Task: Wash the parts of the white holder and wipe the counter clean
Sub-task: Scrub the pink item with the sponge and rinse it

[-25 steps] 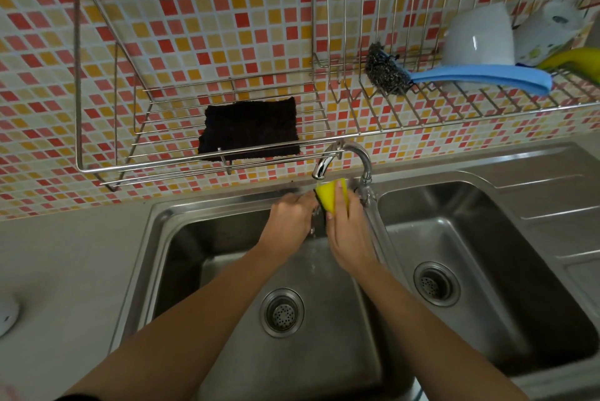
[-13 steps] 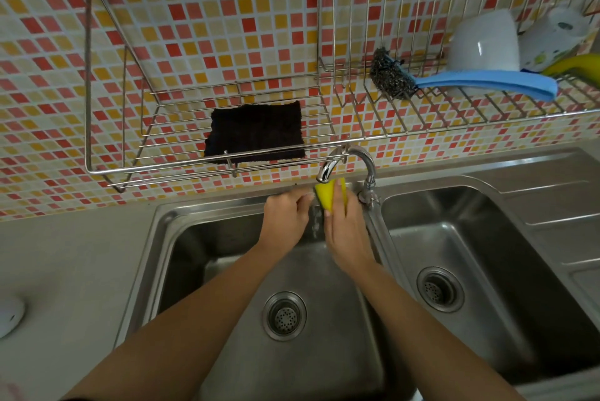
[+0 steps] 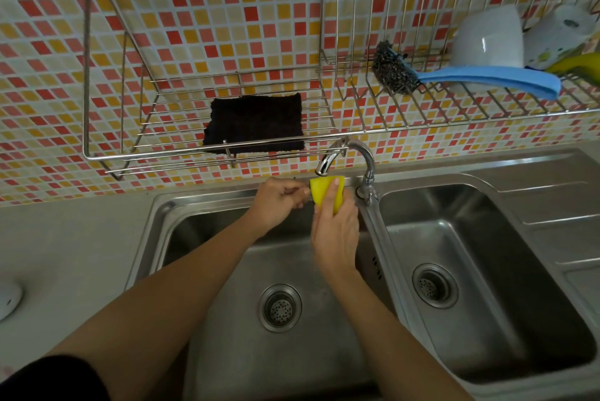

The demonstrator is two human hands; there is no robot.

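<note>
The fingers of the right hand (image 3: 334, 231) wrap over a yellow sponge (image 3: 326, 192), gripping it just under the spout of the tap (image 3: 347, 157), a little above the middle of the frame. The left hand (image 3: 279, 201) is curled into a loose fist right beside the sponge; its fingertips seem to pinch something small and dark, too small to tell what. Both forearms reach up from the bottom edge over the left basin of a steel double sink (image 3: 156, 222), whose drain (image 3: 280, 307) sits below the hands. The right basin has its own drain (image 3: 434, 285) at centre right. At the far left edge, on the grey counter (image 3: 65, 254), part of a white round object (image 3: 8, 300) shows, possibly a piece of the holder. Above the sink a wire rack (image 3: 107, 157) hangs on the tiled wall; a black cloth (image 3: 255, 123) lies in it. At upper right, the rack carries a steel scrubber with a blue handle (image 3: 487, 77) and an upturned white bowl (image 3: 487, 40).
</note>
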